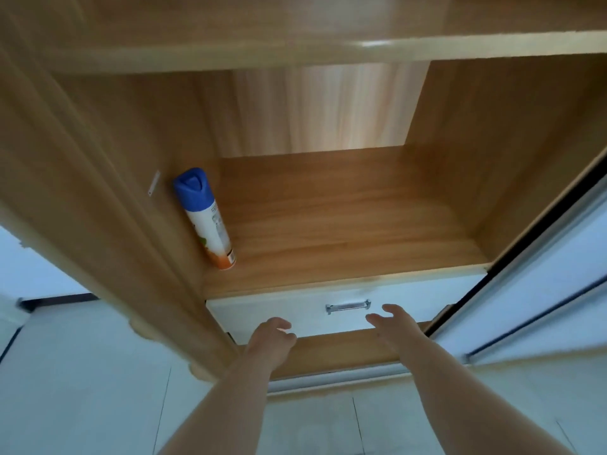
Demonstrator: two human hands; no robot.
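The white drawer (262,311), flat-fronted and glossy, sits shut at the bottom of the wooden wardrobe (98,165), directly under the brown wooden shelf (345,224). A small silver metal handle (348,306), a horizontal bar, is fixed at the middle of its front.

Both hands are stretched out in front of the drawer, one on either side of the handle. The right hand (395,323) is just below and to the right of the bar, its grip apart: thumb and fingers are spread and lightly bent, with a narrow gap between the fingertips and the handle's right end. The left hand (272,334) is lower and to the left of the handle, over the drawer's bottom edge; its grip is slack, fingers loosely curled round nothing. Whether it touches the front cannot be told.

On the shelf above, a tall spray can (205,221) with a blue cap, white body and orange base stands in the left corner, close against the wardrobe's side wall, well apart from both hands. A small white tag (154,182) is stuck on that wall beside the cap. To the right runs a white sliding door (542,274) with dark edging. A pale tiled floor (82,372) lies beneath the arms.
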